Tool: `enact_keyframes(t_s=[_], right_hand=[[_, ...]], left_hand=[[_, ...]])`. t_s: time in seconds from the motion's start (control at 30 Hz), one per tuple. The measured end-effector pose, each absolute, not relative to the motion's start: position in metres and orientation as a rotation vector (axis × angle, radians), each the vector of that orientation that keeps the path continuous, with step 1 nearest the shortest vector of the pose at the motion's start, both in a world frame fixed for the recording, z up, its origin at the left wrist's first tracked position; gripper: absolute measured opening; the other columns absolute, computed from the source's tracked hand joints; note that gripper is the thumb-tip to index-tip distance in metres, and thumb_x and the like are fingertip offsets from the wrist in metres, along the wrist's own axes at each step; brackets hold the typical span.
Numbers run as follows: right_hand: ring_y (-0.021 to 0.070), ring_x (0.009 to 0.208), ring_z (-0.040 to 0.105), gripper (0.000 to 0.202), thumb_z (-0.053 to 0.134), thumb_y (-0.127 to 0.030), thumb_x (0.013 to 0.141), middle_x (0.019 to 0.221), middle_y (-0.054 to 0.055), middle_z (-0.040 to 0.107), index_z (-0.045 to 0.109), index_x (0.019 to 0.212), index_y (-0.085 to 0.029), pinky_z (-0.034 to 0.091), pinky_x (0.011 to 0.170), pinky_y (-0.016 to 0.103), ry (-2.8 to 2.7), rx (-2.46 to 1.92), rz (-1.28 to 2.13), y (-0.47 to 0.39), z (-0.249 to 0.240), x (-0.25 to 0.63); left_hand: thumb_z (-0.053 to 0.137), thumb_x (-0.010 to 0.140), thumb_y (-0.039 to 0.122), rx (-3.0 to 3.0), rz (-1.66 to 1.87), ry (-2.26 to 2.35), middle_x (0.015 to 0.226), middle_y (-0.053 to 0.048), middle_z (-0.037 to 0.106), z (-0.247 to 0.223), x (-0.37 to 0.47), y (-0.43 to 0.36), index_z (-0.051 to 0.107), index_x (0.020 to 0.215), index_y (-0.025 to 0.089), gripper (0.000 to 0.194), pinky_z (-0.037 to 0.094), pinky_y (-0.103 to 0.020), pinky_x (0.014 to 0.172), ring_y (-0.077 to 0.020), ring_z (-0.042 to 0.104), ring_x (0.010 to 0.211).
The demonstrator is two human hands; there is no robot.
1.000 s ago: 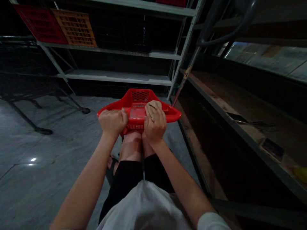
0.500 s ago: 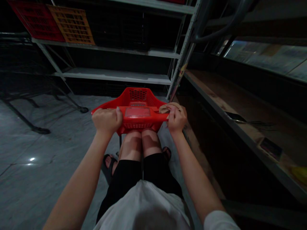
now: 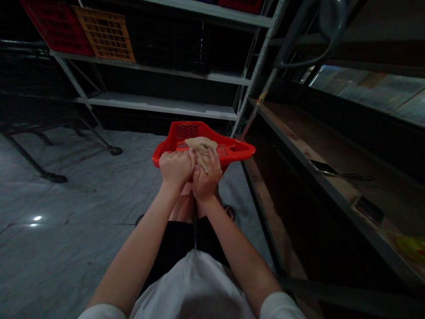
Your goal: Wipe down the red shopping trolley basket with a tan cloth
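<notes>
A red plastic shopping basket (image 3: 241, 153) with a perforated far wall sits just above my knees, turned at an angle. My left hand (image 3: 177, 167) is closed in a fist around its near handle bar. Close beside it, my right hand (image 3: 207, 175) presses a crumpled beige cloth (image 3: 201, 146) against the middle of that bar, the thumbs of both hands almost touching. Part of the cloth spreads over the bar toward the basket's inside. The bar under my fingers is hidden.
Ahead stands a white metal shelf rack (image 3: 162, 106) with a yellow crate (image 3: 104, 35) and a red crate (image 3: 58, 29). To my right runs a wooden shelf (image 3: 292, 133) holding a phone-like device (image 3: 368, 210) and a yellow object (image 3: 411, 248). A dark wheeled frame (image 3: 55, 177) stands left.
My right hand with the cloth has slid left along the bar, from its right end to beside my left hand. The basket has swung, and my left hand has shifted right.
</notes>
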State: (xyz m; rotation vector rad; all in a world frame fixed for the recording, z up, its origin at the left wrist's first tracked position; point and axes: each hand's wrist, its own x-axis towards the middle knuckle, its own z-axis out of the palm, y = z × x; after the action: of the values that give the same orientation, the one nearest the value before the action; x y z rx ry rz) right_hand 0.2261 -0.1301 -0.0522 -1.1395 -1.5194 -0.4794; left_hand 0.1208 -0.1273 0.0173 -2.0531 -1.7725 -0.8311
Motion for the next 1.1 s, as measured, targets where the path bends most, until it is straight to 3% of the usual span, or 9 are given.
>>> enact_keyframes(t_s=[0.13, 0.3, 0.43, 0.6, 0.8, 0.97, 1.1], right_hand=[[0.0224, 0.142, 0.054, 0.042, 0.039, -0.031, 0.105, 0.132, 0.007, 0.073, 0.073, 0.128, -0.024, 0.044, 0.12, 0.044, -1.716, -1.026, -0.516, -0.123, -0.06, 0.273], [0.0267, 0.137, 0.059, 0.044, 0.04, -0.037, 0.105, 0.13, 0.011, 0.074, 0.077, 0.122, -0.022, 0.041, 0.121, 0.055, -1.511, -1.214, -0.468, -0.102, -0.051, 0.367], [0.0226, 0.132, 0.063, 0.047, 0.037, -0.041, 0.106, 0.129, 0.01, 0.075, 0.078, 0.119, -0.022, 0.045, 0.118, 0.048, -1.573, -1.22, -0.129, -0.071, -0.026, 0.41], [0.0218, 0.125, 0.068, 0.043, 0.046, -0.042, 0.102, 0.129, 0.011, 0.075, 0.08, 0.116, -0.019, 0.049, 0.113, 0.043, -1.681, -1.34, 0.36, -0.027, 0.006, 0.432], [0.0246, 0.128, 0.067, 0.044, 0.048, -0.048, 0.1, 0.13, 0.01, 0.075, 0.08, 0.119, -0.023, 0.048, 0.115, 0.045, -1.579, -1.28, 0.253, -0.051, -0.005, 0.408], [0.0263, 0.131, 0.065, 0.053, 0.059, -0.039, 0.092, 0.141, 0.015, 0.068, 0.066, 0.14, -0.018, 0.05, 0.113, 0.046, -1.496, -1.281, 0.16, -0.055, -0.018, 0.389], [0.0264, 0.103, 0.075, 0.081, 0.065, -0.027, 0.081, 0.114, 0.016, 0.078, 0.044, 0.157, -0.009, 0.059, 0.096, 0.044, -1.481, -1.396, 0.114, -0.022, -0.008, 0.384]], left_hand=[[0.028, 0.105, 0.035, -2.094, -0.745, -1.717, 0.073, -0.019, 0.076, 0.019, 0.111, -0.129, 0.077, 0.077, 0.011, 0.062, 0.036, -0.037, 0.063, -0.0284, 0.071, 0.065], [0.03, 0.105, 0.032, -2.06, -0.747, -1.642, 0.07, -0.016, 0.075, 0.017, 0.107, -0.132, 0.075, 0.073, 0.014, 0.058, 0.034, -0.037, 0.062, -0.0262, 0.07, 0.062], [0.031, 0.104, 0.029, -1.996, -0.787, -1.606, 0.066, -0.014, 0.074, 0.014, 0.115, -0.13, 0.072, 0.068, 0.015, 0.056, 0.031, -0.037, 0.06, -0.0253, 0.068, 0.059], [0.035, 0.103, 0.029, -2.037, -0.801, -1.568, 0.063, -0.014, 0.074, 0.016, 0.127, -0.128, 0.073, 0.069, 0.015, 0.053, 0.032, -0.037, 0.06, -0.0262, 0.068, 0.057], [0.036, 0.102, 0.027, -1.948, -0.812, -1.628, 0.063, -0.016, 0.073, 0.015, 0.112, -0.128, 0.072, 0.065, 0.015, 0.054, 0.032, -0.038, 0.059, -0.0284, 0.068, 0.056], [0.04, 0.099, 0.027, -1.889, -0.796, -1.537, 0.059, -0.014, 0.072, 0.014, 0.077, -0.131, 0.071, 0.06, 0.016, 0.051, 0.036, -0.037, 0.059, -0.0266, 0.068, 0.054], [0.042, 0.1, 0.026, -1.844, -0.8, -1.395, 0.057, -0.011, 0.071, 0.016, 0.065, -0.13, 0.068, 0.058, 0.018, 0.05, 0.037, -0.037, 0.058, -0.0254, 0.067, 0.051]])
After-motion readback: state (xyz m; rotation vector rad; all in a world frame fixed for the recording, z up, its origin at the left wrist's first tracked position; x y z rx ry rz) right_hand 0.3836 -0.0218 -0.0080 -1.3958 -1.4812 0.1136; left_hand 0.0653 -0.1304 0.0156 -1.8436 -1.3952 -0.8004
